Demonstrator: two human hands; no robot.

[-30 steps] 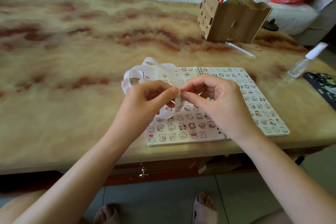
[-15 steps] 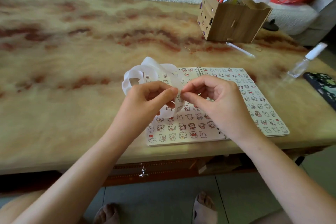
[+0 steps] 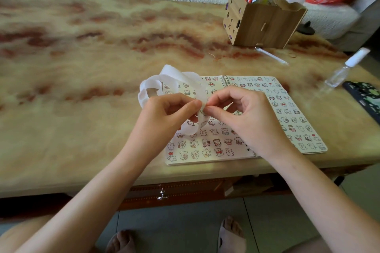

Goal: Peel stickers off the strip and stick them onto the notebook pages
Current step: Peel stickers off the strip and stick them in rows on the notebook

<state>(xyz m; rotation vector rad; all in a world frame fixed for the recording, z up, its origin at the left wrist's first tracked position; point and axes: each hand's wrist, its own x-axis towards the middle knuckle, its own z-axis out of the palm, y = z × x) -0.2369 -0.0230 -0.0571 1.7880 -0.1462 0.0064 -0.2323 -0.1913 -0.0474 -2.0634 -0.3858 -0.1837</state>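
Change over the last second: negligible. Left hand (image 3: 164, 117) and right hand (image 3: 250, 117) keep the same pinch at frame centre, fingers (image 3: 185, 108) closed on the strip (image 3: 170, 74). No sticker visibly lifted, so the peel is probably only starting.

Strip: thin, glossy white, looping toward centre-left.
Notebook (image 3: 207, 150): spiral-bound, open flat beneath the hands, pages densely stickered.
Surface (image 3: 82, 68): polished, marbled.

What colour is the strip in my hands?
White; the strip shows best in the head view.

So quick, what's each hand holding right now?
Left hand: closed, pinching the sticker strip.
Right hand: closed, pinching the same strip at its edge; any sticker is too small to tell.
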